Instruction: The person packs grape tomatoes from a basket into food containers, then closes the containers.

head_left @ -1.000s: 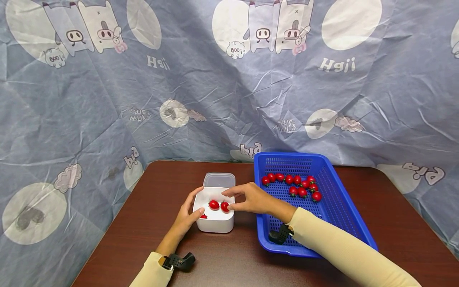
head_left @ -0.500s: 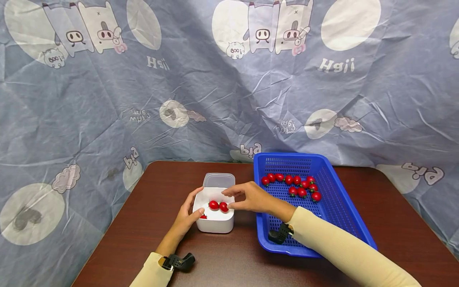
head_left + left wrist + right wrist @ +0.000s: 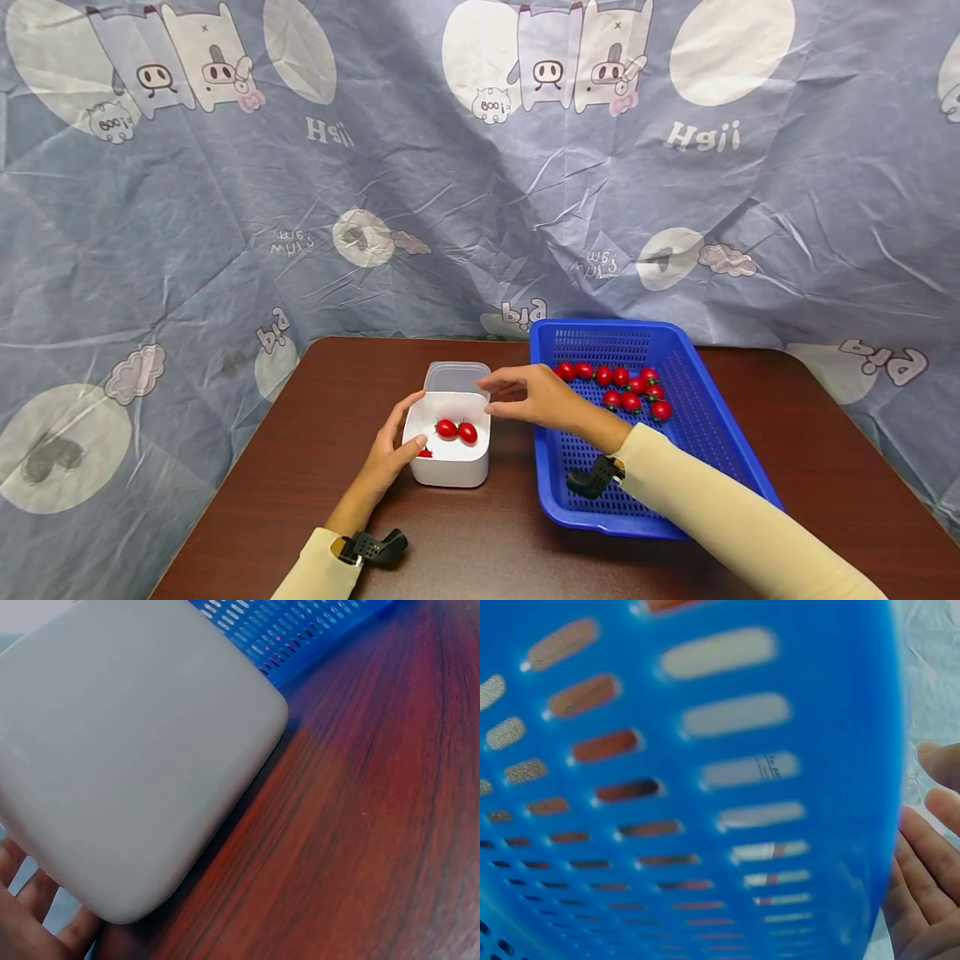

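A white open-topped box [image 3: 450, 473] stands on the table in the head view. My left hand [image 3: 386, 446] holds its left side, the thumb over the rim and the fingers along the outer wall; the box's outside [image 3: 142, 742] fills much of the left wrist view. Two cherry tomatoes [image 3: 467, 432] lie side by side inside, and a third cherry tomato [image 3: 424, 453] is partly hidden near the left thumb. Just above the box's right rim hovers my right hand [image 3: 543, 398], fingers and thumb apart, with nothing between them.
A blue perforated basket [image 3: 708, 425] stands to the right, with several cherry tomatoes [image 3: 632, 402] towards its back; its wall [image 3: 840, 750] covers most of the right wrist view. Behind the box sits a translucent lid [image 3: 457, 377]. Patterned cloth [image 3: 405, 167] hangs behind the brown table [image 3: 330, 400].
My right hand has let go of a cherry tomato in the box and risen up and to the right. The left hand stays on the box.
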`<state>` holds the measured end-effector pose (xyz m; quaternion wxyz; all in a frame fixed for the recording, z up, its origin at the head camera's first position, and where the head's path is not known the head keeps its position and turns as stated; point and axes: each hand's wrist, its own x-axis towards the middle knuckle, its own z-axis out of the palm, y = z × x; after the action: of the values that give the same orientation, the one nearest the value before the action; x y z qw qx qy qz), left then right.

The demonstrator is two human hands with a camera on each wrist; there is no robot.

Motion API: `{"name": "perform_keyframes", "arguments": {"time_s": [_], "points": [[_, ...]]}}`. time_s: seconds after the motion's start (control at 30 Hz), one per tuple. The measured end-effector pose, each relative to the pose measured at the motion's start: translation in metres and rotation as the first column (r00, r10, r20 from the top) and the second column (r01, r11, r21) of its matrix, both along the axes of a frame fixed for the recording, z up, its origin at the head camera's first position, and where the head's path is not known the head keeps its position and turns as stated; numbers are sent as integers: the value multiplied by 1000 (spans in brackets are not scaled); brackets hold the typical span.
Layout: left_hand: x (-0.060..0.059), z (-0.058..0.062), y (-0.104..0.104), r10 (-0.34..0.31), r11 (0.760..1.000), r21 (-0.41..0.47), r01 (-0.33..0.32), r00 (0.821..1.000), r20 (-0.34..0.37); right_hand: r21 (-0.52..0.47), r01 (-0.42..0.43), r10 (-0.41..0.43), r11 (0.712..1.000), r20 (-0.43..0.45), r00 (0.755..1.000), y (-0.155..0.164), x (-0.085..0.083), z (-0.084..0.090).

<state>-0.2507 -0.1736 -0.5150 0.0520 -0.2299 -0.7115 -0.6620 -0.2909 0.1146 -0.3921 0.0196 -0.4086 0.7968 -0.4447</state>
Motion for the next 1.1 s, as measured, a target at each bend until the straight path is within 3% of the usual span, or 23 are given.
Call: {"name": "perform_keyframes", "arguments": {"time_s": [0.53, 0.87, 1.1], "points": [[0, 1, 0, -14, 1000, 17, 14, 1000, 6, -68, 150, -148, 986, 43, 988, 28, -17, 10], [0, 0, -1, -26, 999, 38, 26, 1000, -2, -97, 237, -225, 967, 120, 967, 42, -7, 35], [-1, -1, -1, -29, 999, 44, 29, 1000, 1, -105, 279, -261, 955, 152, 953, 59, -25, 20]]}}
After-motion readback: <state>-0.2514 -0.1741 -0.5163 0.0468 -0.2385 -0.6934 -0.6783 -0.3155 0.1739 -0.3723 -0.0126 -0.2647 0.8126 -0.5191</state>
